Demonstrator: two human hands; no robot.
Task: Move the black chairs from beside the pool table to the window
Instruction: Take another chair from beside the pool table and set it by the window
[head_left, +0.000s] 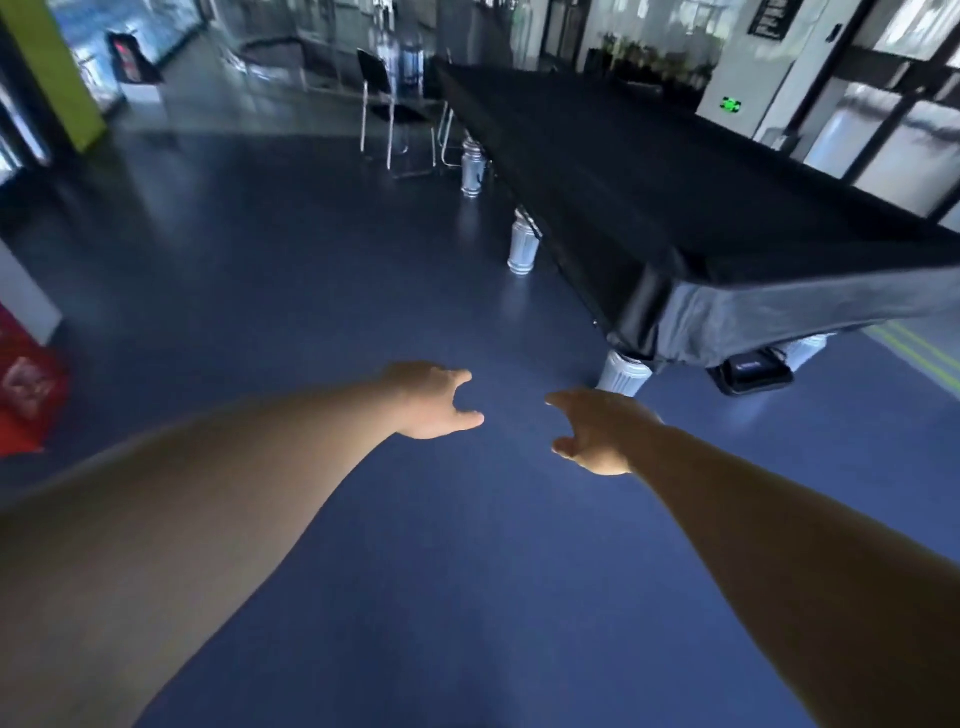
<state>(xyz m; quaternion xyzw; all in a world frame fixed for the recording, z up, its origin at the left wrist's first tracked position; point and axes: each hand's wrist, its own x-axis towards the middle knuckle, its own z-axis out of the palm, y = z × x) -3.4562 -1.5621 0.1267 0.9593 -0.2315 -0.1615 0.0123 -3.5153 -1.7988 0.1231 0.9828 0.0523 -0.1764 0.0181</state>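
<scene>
Both my hands empty, fingers loose: left hand (434, 400), right hand (597, 431). Black chair (387, 104) beside pool table's (649, 171) far left edge.

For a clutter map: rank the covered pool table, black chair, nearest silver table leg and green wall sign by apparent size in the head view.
1. covered pool table
2. black chair
3. nearest silver table leg
4. green wall sign
Chair and sign stand farther off; true sizes unsure.
</scene>
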